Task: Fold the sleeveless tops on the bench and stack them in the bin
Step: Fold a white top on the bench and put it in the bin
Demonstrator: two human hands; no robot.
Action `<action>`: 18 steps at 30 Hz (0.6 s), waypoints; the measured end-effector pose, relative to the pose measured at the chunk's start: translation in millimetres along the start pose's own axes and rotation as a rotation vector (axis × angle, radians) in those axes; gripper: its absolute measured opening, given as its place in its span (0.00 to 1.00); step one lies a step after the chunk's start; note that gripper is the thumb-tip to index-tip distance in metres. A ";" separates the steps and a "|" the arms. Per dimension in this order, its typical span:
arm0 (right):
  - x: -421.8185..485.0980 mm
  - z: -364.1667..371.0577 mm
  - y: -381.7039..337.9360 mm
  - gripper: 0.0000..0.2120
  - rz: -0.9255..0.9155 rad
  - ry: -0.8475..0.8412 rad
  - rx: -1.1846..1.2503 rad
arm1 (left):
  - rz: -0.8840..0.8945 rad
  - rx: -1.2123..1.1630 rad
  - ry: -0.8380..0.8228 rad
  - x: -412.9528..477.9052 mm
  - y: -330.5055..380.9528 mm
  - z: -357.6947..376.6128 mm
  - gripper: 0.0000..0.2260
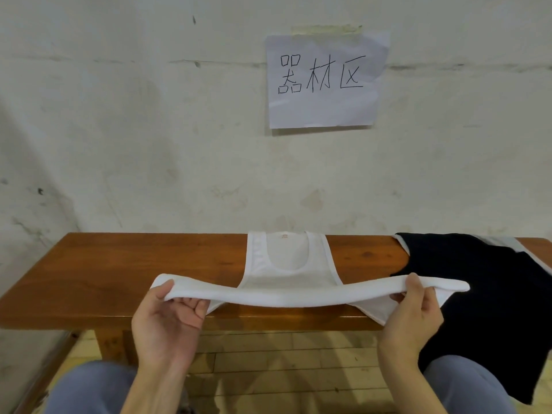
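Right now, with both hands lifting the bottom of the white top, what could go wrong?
The white top sags in the middle between the left hand and the right hand, so the fold might land crooked or wrinkled. Its right end reaches over the black top, which hangs off the front edge of the bench; a tug might drag that one to the floor.

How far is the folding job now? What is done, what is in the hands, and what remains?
Done: nothing visible; no folded top and no bin are in view. In hand: the left hand and right hand grip the lifted lower edge of the white top, whose neck end lies flat on the bench. Left: finish this fold, then the black top, lying unfolded over the bench edge, then stacking.
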State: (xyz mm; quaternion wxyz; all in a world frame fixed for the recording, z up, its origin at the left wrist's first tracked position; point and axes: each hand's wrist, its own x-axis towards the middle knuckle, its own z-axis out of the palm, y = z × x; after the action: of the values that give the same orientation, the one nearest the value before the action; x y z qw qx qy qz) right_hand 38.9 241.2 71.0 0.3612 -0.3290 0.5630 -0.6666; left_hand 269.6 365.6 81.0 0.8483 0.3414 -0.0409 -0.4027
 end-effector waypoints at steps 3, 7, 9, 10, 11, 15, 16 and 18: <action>6.7 9.2 6.0 0.12 -0.012 -0.030 -0.034 | -0.031 0.002 0.013 11.3 -4.4 3.5 0.05; 17.4 25.3 14.2 0.12 -0.014 -0.035 -0.060 | -0.032 0.009 0.034 31.2 -11.2 8.5 0.06; 19.7 30.0 15.4 0.12 -0.011 -0.041 -0.055 | -0.023 0.017 0.013 33.4 -11.8 10.1 0.06; 19.7 30.2 15.3 0.12 -0.010 -0.044 -0.049 | -0.018 0.022 0.005 31.8 -11.7 10.7 0.05; 19.4 29.1 14.2 0.12 -0.016 -0.043 -0.035 | -0.005 0.026 0.007 28.8 -11.4 11.0 0.06; 7.2 15.4 1.1 0.12 -0.049 0.028 0.047 | 0.101 0.066 0.040 8.9 -7.1 9.4 0.09; 2.3 12.6 -1.8 0.12 -0.061 0.037 0.057 | 0.132 0.098 0.034 4.2 -6.4 9.9 0.08; -4.4 11.3 -6.3 0.11 -0.086 0.035 0.047 | 0.172 0.149 0.035 -0.4 -5.9 13.1 0.07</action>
State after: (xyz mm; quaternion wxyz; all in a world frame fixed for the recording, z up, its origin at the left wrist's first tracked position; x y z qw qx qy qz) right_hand 50.1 239.9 78.7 0.3298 -0.3326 0.5388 -0.7002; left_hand 260.9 356.1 87.5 0.8526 0.4056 -0.0848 -0.3184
